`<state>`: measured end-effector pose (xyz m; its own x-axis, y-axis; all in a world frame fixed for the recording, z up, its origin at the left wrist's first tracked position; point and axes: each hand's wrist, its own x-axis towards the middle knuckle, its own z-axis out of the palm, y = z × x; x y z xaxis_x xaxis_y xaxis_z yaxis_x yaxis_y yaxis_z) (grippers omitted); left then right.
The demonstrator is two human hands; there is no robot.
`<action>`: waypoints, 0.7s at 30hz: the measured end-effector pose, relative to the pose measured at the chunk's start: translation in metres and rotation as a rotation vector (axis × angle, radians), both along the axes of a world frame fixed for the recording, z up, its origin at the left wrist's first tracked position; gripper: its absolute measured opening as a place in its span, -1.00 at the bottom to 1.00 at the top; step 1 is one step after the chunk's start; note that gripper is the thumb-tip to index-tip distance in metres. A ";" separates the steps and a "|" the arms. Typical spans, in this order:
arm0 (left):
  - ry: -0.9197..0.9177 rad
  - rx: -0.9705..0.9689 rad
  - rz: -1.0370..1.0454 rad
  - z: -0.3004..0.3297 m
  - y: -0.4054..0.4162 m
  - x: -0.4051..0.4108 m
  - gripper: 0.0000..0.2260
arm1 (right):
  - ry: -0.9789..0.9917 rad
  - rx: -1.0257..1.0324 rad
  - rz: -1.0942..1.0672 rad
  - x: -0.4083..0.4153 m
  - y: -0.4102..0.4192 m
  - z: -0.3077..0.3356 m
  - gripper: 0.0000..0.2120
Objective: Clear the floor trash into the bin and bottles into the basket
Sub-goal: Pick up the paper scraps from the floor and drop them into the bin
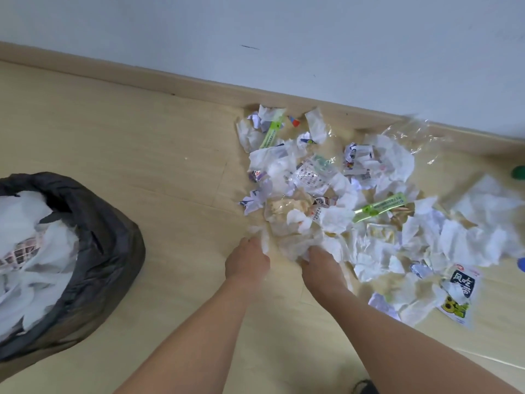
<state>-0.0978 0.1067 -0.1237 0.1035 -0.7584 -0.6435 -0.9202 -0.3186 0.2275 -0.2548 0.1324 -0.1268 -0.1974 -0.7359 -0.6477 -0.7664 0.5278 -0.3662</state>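
Two bare forearms lead to the left hand and right hand. No sleeves show; both arms are uncovered to the frame's edge. Below the right forearm, something dark, perhaps a shoe, shows.

One bin, lined with a black bag, stands on the floor. Two green wrapper strips lie in the litter. One printed snack packet lies nearby, and one crumpled clear plastic sheet. The white crumpled tissues are too many and tangled to count. Two hands show.
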 end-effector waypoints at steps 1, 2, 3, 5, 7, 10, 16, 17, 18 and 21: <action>0.063 -0.001 0.045 -0.001 0.001 0.001 -0.82 | -0.017 -0.009 0.002 -0.002 0.002 0.000 -0.92; 0.132 -0.002 0.098 -0.003 0.003 0.003 -0.91 | -0.034 -0.011 0.007 -0.004 0.005 0.001 -0.91; 0.183 -0.003 0.150 -0.005 0.005 0.005 -0.89 | -0.048 -0.006 0.018 -0.007 0.007 0.002 -0.90; 0.267 0.011 0.252 -0.005 0.009 0.011 -0.89 | -0.052 0.028 0.069 -0.012 0.008 0.006 -0.88; 0.363 0.055 0.349 0.002 0.010 0.017 -0.94 | -0.037 0.072 0.119 -0.016 0.007 0.011 -0.88; 0.461 0.146 0.432 0.019 0.006 0.029 -0.91 | -0.003 0.175 0.201 -0.018 0.001 0.019 -0.79; 0.469 0.111 0.378 0.079 -0.007 0.063 -0.84 | 0.034 0.504 0.396 -0.008 -0.021 0.084 -0.76; 0.469 0.087 0.360 0.094 -0.009 0.069 -0.85 | 0.016 0.534 0.389 -0.005 -0.026 0.097 -0.82; 0.467 0.055 0.341 0.110 -0.010 0.077 -0.85 | -0.001 0.536 0.356 0.000 -0.032 0.110 -0.87; 0.475 -0.030 0.325 0.160 -0.013 0.101 -0.85 | -0.101 0.420 0.239 0.021 -0.050 0.145 -0.90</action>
